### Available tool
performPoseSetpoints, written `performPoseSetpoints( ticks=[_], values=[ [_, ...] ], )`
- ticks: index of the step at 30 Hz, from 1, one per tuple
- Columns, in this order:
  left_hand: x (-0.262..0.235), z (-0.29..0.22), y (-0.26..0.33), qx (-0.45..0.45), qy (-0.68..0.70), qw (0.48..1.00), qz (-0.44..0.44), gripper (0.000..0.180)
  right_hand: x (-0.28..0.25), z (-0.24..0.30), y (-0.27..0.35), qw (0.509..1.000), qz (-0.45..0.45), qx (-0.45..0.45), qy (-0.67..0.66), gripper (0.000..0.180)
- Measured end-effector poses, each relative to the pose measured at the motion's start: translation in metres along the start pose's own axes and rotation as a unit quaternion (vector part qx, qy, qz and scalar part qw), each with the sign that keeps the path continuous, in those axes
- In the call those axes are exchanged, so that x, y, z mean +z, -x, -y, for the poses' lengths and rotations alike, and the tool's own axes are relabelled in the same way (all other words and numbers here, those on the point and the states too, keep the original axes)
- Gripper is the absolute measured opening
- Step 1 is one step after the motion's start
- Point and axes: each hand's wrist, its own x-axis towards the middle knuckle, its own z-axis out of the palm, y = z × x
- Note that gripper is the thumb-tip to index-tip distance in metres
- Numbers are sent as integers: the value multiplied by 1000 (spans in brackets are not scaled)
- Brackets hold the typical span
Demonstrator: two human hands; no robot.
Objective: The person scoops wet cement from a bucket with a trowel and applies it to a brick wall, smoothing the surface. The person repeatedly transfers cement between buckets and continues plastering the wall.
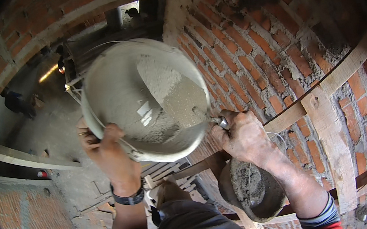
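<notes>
One pale bucket (105, 86), clamped at one side by fingers of the left hand (107, 147), is occupied by mortar (162, 131) and one trowel (179, 98), clasped by fingers of the right hand (243, 136); one dark bucket (226, 188), part-filled with mortar, is seen beneath the right forearm (298, 185).

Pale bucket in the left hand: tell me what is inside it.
Inside the bucket are the blade of a trowel, held by the right hand, and some grey mix. The blade hides what lies directly behind it.
</notes>
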Motion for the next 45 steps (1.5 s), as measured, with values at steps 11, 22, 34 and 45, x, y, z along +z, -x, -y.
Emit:
performPoseSetpoints(
  ticks=[11, 22, 34, 45],
  values=[
    [-135, 134, -23, -44, -131, 981, -133, 28, -82, 80, -26, 976, -45, -211, -10, 24],
    [-287, 192, -3, -88, -324, 905, -261, 36, -208, -45, -150, 995, -57, 63, -56, 50],
    [-203, 149, -16, 34, -290, 955, -44, 38, -117, 9, 18, 929, -145, -155, 303, 30],
    [-57, 38, 21, 139, -77, 973, 167, 34, 39, 35, 21, 905, 50, -91, 412, 34]
  ],
)
